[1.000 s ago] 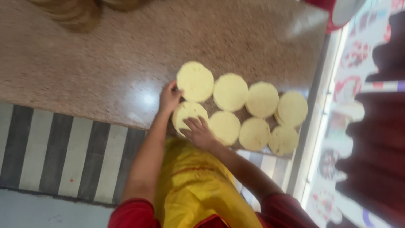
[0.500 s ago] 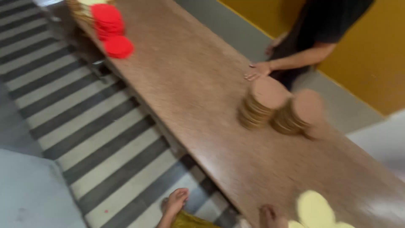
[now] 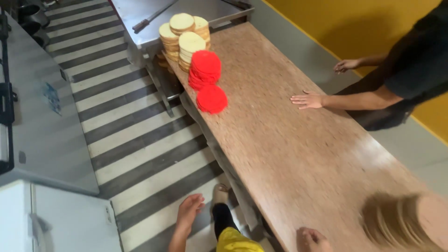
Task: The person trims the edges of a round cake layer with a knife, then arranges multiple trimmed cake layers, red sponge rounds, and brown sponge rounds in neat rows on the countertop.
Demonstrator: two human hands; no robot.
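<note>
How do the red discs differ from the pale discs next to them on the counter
The red discs are bright red; the pale discs are cream with tan edges. The red discs form one leaning pile with a single disc lying loose in front; the pale discs stand in several taller stacks. The red discs sit nearer the wearer, the pale discs at the counter's far end. Both are flat, round and similar in width.

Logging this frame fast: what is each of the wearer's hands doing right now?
Left hand: open, empty, hanging over the striped floor.
Right hand: resting on the counter edge, holding nothing visible; fingers partly cut off.
</note>
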